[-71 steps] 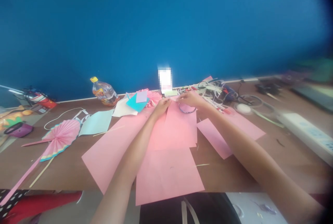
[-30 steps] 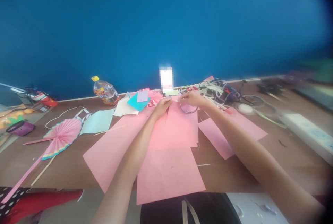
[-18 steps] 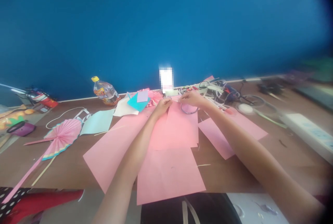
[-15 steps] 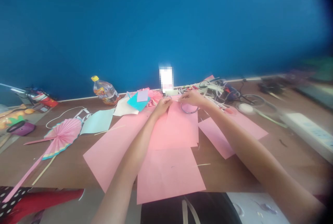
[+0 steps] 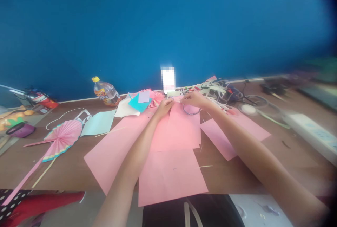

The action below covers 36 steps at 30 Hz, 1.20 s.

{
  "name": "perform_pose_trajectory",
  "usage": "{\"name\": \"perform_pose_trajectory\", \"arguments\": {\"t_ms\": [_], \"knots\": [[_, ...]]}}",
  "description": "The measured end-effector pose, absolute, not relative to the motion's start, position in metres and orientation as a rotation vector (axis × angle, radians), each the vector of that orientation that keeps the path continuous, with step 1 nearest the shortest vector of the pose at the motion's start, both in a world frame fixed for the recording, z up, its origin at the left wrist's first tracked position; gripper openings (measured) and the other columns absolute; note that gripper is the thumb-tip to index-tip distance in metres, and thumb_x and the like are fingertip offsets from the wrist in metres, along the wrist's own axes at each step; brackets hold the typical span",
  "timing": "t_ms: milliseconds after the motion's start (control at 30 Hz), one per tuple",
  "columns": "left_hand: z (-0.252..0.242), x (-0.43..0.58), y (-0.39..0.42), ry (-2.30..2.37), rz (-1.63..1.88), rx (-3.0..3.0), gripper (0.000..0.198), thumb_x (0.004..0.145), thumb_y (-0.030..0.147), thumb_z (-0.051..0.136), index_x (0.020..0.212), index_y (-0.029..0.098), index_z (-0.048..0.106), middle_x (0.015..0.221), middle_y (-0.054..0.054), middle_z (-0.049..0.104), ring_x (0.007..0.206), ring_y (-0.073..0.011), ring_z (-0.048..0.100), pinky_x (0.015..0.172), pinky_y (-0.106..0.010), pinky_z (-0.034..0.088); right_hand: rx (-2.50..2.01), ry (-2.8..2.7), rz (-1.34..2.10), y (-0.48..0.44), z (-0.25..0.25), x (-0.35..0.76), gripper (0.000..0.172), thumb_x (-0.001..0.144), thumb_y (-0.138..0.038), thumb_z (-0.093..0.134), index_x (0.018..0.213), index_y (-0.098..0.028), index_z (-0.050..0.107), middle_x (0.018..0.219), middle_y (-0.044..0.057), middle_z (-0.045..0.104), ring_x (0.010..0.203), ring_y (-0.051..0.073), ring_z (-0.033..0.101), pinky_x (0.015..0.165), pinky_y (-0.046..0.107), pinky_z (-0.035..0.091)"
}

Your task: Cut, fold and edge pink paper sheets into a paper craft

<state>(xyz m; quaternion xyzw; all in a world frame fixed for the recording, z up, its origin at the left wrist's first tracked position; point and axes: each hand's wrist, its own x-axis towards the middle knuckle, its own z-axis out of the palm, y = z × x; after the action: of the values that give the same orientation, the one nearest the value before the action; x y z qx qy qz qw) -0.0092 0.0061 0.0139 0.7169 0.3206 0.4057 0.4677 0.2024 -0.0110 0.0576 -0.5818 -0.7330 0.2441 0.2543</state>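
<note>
Both my arms reach across a brown table point(image 5: 65, 170) to its far side. My left hand point(image 5: 163, 107) and my right hand point(image 5: 193, 99) pinch the far edge of a pink paper sheet point(image 5: 179, 128) between them, fingers curled. A dark ring point(image 5: 191, 110) lies on the paper just under my right hand. More pink sheets point(image 5: 171, 177) lie overlapped beneath my forearms, and one point(image 5: 223, 135) lies to the right.
A pleated pink paper fan point(image 5: 61, 137) and a pale blue sheet point(image 5: 98, 123) lie at the left. By the blue wall stand a yellow-capped bottle point(image 5: 105, 92), teal paper point(image 5: 139, 103), and a tangle of cables and paper strips point(image 5: 223, 93). A white power strip point(image 5: 310, 132) lies at the right.
Hardly anything differs: both hands stay at the pink sheet's far edge with only tiny finger shifts, and the view has nudged slightly.
</note>
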Motion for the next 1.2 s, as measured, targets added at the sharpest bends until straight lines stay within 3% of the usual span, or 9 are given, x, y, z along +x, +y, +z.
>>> {"name": "perform_pose_trajectory", "arguments": {"t_ms": [300, 700, 1033, 1200], "knots": [[0.017, -0.009, 0.005, 0.803, 0.998, 1.73, 0.036, 0.083, 0.045, 0.056, 0.065, 0.014, 0.053, 0.064, 0.001, 0.043, 0.063, -0.0108, 0.036, 0.057, -0.024, 0.026, -1.628, -1.976, 0.647, -0.015, 0.064, 0.2, 0.024, 0.072, -0.042, 0.063, 0.079, -0.023, 0.076, 0.07, 0.001, 0.068, 0.069, 0.016, 0.058, 0.063, 0.023, 0.043], [0.018, -0.009, 0.004, 0.791, 1.026, 1.796, 0.041, 0.085, 0.045, 0.052, 0.059, 0.015, 0.043, 0.061, 0.002, 0.036, 0.06, -0.0098, 0.032, 0.056, -0.025, 0.024, -1.632, -1.944, 0.687, -0.02, 0.067, 0.199, 0.026, 0.073, -0.043, 0.062, 0.079, -0.022, 0.075, 0.07, 0.002, 0.066, 0.067, 0.015, 0.056, 0.061, 0.023, 0.042], [0.021, -0.006, 0.001, 0.86, 1.04, 1.758, 0.039, 0.081, 0.05, 0.056, 0.066, 0.013, 0.057, 0.061, -0.001, 0.047, 0.066, -0.0134, 0.04, 0.06, -0.025, 0.031, -1.639, -1.956, 0.7, -0.021, 0.069, 0.198, 0.028, 0.074, -0.044, 0.06, 0.079, -0.021, 0.074, 0.068, 0.002, 0.064, 0.065, 0.014, 0.054, 0.059, 0.024, 0.04], [0.02, -0.005, 0.001, 0.899, 1.09, 1.76, 0.036, 0.081, 0.044, 0.057, 0.063, 0.014, 0.055, 0.06, 0.0, 0.046, 0.065, -0.0127, 0.04, 0.06, -0.025, 0.031, -1.671, -1.985, 0.689, -0.021, 0.072, 0.196, 0.026, 0.074, -0.043, 0.059, 0.075, -0.021, 0.072, 0.063, 0.001, 0.06, 0.061, 0.013, 0.051, 0.057, 0.024, 0.037]]}}
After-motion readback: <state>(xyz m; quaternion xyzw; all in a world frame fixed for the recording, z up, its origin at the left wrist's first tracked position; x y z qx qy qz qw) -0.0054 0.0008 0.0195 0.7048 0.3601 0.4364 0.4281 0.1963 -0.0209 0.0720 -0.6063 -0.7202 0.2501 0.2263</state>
